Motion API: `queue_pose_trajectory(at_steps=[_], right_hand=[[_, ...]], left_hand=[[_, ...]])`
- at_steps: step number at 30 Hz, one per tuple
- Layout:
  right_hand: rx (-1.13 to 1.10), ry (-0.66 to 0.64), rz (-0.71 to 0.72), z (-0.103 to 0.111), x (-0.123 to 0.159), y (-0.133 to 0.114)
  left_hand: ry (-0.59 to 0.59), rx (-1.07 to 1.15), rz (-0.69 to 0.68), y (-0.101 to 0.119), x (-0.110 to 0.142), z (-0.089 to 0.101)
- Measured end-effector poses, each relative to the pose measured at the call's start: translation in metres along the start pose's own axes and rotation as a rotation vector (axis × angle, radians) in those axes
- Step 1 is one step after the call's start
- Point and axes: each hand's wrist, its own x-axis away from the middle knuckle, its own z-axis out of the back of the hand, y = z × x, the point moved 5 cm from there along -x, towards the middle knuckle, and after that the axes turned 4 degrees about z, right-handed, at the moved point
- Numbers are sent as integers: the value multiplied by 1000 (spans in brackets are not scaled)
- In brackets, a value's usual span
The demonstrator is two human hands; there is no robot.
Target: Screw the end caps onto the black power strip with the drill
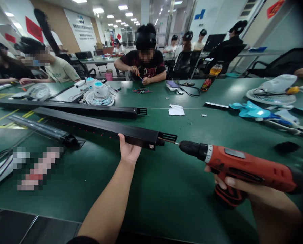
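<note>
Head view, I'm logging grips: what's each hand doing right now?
Left hand: holding the long black housing near one end.
Right hand: closed around the red drill driver.

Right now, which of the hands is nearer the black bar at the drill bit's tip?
Left. The left hand grips the black bar near its slotted end; the right hand is apart from it, gripping the red drill.
</note>
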Motion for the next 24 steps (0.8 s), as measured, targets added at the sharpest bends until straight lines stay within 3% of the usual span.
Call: queue_pose_trajectory(at_steps=[3, 7, 14, 18, 21, 24], right_hand=[[-75, -26, -71, -11, -6, -3], [-61, 92, -96, -9, -14, -12], [-91, -62, -68, -7, -33, -5], [-146, 36, -21, -18, -32, 0], [-155, 17, -59, -34, -25, 1], [-156, 143, -88, -41, -16, -1]], left_hand=[[15, 5, -18, 4, -6, 3], [11, 21, -19, 7, -13, 6], [-12, 26, -30, 13, -19, 8], [-9, -10, -61, 17, -19, 7], [39, -7, -56, 18, -17, 6], [77, 9, -36, 16, -14, 7]])
